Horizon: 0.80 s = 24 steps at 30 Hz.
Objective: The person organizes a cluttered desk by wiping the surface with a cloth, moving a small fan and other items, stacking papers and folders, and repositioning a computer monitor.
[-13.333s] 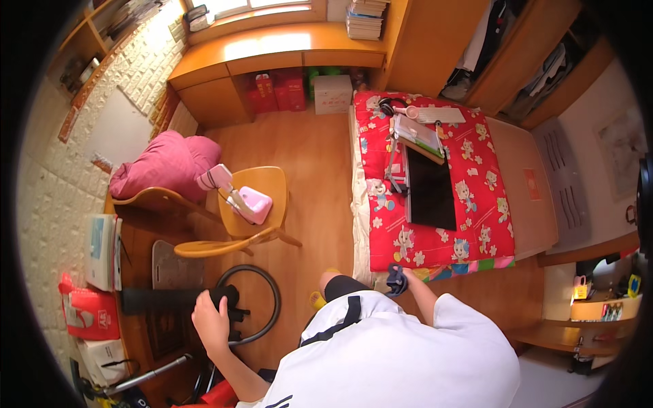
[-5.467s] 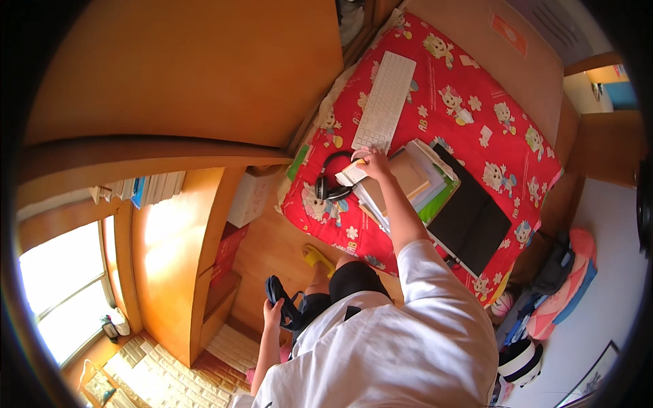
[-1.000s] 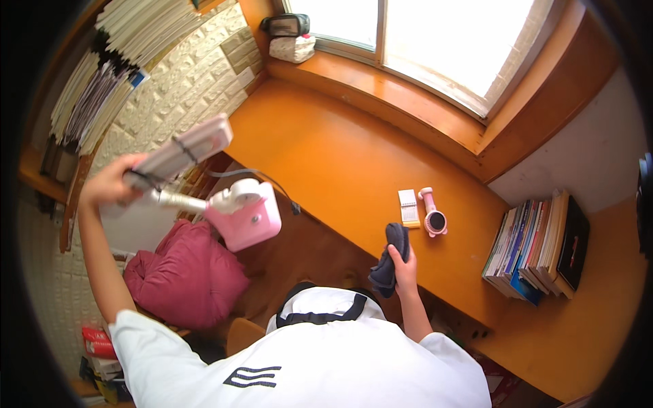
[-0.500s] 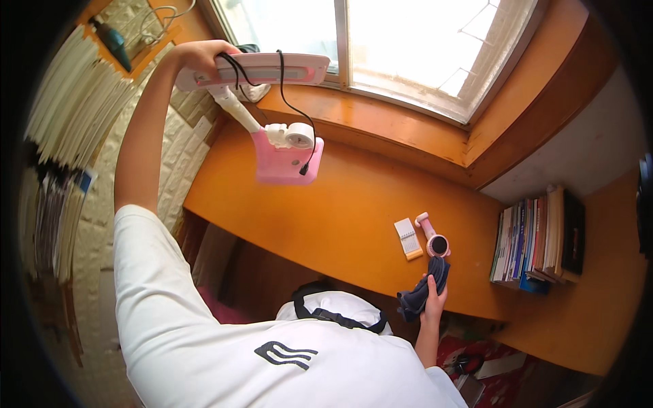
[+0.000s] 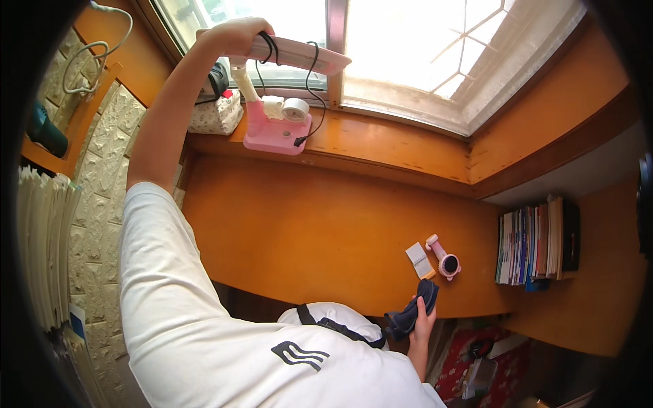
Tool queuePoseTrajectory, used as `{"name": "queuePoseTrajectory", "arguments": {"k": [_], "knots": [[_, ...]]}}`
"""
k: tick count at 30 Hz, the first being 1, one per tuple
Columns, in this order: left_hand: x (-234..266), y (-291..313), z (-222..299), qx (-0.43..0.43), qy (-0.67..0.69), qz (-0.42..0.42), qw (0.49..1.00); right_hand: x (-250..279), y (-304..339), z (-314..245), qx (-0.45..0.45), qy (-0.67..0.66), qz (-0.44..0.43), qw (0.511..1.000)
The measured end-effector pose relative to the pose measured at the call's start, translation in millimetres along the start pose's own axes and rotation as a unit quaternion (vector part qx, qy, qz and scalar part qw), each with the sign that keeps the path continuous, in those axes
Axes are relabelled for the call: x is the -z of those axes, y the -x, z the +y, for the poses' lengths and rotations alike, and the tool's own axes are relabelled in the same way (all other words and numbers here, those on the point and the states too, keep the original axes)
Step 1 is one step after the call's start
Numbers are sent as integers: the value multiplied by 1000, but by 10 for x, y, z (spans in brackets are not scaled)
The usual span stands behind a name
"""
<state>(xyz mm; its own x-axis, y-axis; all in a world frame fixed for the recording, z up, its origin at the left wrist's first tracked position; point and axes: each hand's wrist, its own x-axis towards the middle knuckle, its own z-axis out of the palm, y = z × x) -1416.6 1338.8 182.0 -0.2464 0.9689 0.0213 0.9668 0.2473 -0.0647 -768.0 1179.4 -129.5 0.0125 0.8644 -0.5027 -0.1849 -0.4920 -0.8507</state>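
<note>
My left hand (image 5: 238, 35) is closed on the top of a pink and white desk lamp (image 5: 275, 138), gripping its long flat head. A black cord loops over the head and hangs down, its plug end by the pink base. The base is over the wooden windowsill (image 5: 360, 146); whether it touches cannot be told. In my right hand (image 5: 423, 323) is a bunched dark blue cloth (image 5: 413, 309), held above the desk's near edge. Just beyond the cloth lie a small white spiral notepad (image 5: 419, 257) and a pink handheld fan (image 5: 447, 264) with a dark round face.
A row of books (image 5: 527, 245) stands at the desk's right end. On the sill beside the lamp sits a patterned white pouch (image 5: 216, 115). Stacked papers (image 5: 44, 238) fill a shelf at far left. The window (image 5: 408, 61) rises behind the sill.
My left hand has carried the lamp away from over the desk to the windowsill. My right hand still holds the cloth, now a little clear of the fan. My view has shifted too.
</note>
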Motion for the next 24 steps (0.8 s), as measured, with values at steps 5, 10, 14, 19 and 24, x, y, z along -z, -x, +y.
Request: {"name": "queuePoseTrajectory", "arguments": {"k": [5, 10, 14, 19, 24], "knots": [[-239, 166, -51, -29, -224, 160, 961, -214, -45, 64, 14, 13, 9, 1000], [-377, 948, 413, -37, -119, 428, 895, -307, -134, 82, 17, 19, 34, 999], [-1851, 1401, 171, 60, 9, 540, 840, -363, -160, -1, -3, 36, 24, 999], [-3392, 1454, 469, 93, -3, 123, 988, -427, -224, -35, -3, 70, 1, 998], [-3734, 1296, 557, 138, 16, 123, 983, -530, -283, -49, 8, 93, -11, 996]]}}
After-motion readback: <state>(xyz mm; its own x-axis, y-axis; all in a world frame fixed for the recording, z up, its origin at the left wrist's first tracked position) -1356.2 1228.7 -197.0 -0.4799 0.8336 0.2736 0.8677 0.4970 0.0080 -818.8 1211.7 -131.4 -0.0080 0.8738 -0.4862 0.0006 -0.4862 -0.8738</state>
